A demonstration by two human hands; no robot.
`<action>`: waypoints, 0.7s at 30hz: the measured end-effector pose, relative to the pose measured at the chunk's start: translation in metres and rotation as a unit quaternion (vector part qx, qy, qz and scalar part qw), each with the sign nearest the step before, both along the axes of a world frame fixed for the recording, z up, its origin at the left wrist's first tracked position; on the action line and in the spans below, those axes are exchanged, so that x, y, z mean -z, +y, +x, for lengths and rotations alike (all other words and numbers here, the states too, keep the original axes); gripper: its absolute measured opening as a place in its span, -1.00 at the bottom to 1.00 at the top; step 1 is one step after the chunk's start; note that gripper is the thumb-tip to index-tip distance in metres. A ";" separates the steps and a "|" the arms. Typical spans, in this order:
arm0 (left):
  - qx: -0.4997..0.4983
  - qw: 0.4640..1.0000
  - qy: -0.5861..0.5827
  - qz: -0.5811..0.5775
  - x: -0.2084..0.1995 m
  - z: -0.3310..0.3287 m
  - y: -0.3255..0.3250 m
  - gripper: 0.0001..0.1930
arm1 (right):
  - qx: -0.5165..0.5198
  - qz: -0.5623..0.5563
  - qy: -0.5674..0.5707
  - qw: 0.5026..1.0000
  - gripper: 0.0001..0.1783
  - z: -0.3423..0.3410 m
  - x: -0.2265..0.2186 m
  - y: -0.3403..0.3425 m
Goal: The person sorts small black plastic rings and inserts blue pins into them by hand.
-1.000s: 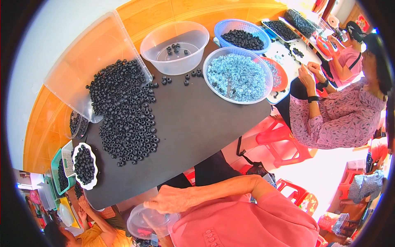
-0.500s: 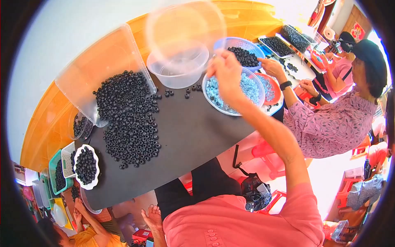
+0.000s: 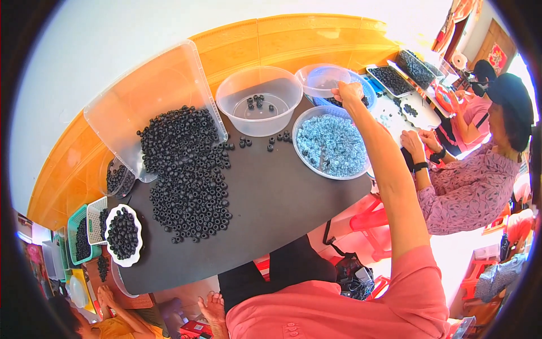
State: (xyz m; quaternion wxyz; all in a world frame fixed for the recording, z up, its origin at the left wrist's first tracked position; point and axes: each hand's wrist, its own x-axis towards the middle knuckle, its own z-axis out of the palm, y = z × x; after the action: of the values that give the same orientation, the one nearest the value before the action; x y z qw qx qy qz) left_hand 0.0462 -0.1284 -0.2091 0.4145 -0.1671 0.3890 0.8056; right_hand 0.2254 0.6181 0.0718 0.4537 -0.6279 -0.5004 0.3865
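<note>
Forward stretches the right hand (image 3: 348,92), grip clamped on a clear bowl (image 3: 316,82), the left hand (image 3: 212,310) low, fingers apart.

Orange tiles (image 3: 282,37) line the white wall (image 3: 130,34); a red stool (image 3: 370,221) stands on the floor (image 3: 460,248) near a black bag (image 3: 351,278).

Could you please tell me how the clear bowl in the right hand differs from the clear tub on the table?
The clear bowl is gripped by the right hand, while the clear tub stands on the table with no hand on it. The bowl also looks smaller than the tub. Both are round and see-through.
</note>
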 end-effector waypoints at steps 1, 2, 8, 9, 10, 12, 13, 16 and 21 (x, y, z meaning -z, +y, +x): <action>-0.015 1.000 -0.007 -0.015 0.000 0.000 0.001 -0.38 | 0.000 0.000 0.001 1.000 -0.71 -0.004 -0.001 0.000; -0.015 1.000 -0.006 -0.015 0.000 0.000 0.002 -0.38 | -0.013 -0.009 -0.001 1.000 -0.72 -0.009 -0.001 0.000; -0.010 1.000 -0.015 -0.013 0.003 -0.003 0.001 -0.37 | -0.051 -0.028 -0.030 0.998 -0.74 -0.030 0.007 -0.001; 0.003 1.000 -0.008 -0.013 0.004 -0.004 -0.001 -0.36 | -0.064 -0.007 -0.132 0.989 -0.73 -0.030 0.009 0.000; 0.016 1.000 -0.002 -0.011 0.003 -0.004 -0.002 -0.36 | -0.076 0.015 -0.233 0.970 -0.69 -0.029 0.010 0.000; 0.013 1.000 0.003 -0.011 0.004 -0.004 -0.004 -0.37 | -0.086 0.025 -0.276 0.957 -0.64 -0.028 0.011 -0.001; 0.011 1.000 0.008 -0.009 0.003 -0.003 -0.005 -0.37 | -0.095 0.037 -0.317 0.943 -0.59 -0.027 0.011 -0.002; 0.011 1.000 0.003 0.002 0.007 -0.005 0.004 -0.39 | 0.001 0.078 -0.329 0.941 -0.57 -0.015 0.026 0.026; 0.005 1.000 -0.010 0.020 0.010 -0.005 -0.001 -0.41 | -0.036 0.097 -0.260 0.960 -0.64 -0.018 0.025 0.006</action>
State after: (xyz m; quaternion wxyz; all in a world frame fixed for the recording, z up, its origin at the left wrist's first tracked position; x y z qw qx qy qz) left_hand 0.0411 -0.1297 -0.2189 0.4258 -0.1650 0.3690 0.8095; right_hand 0.2069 0.6236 0.0463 0.3526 -0.6415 -0.6583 0.1755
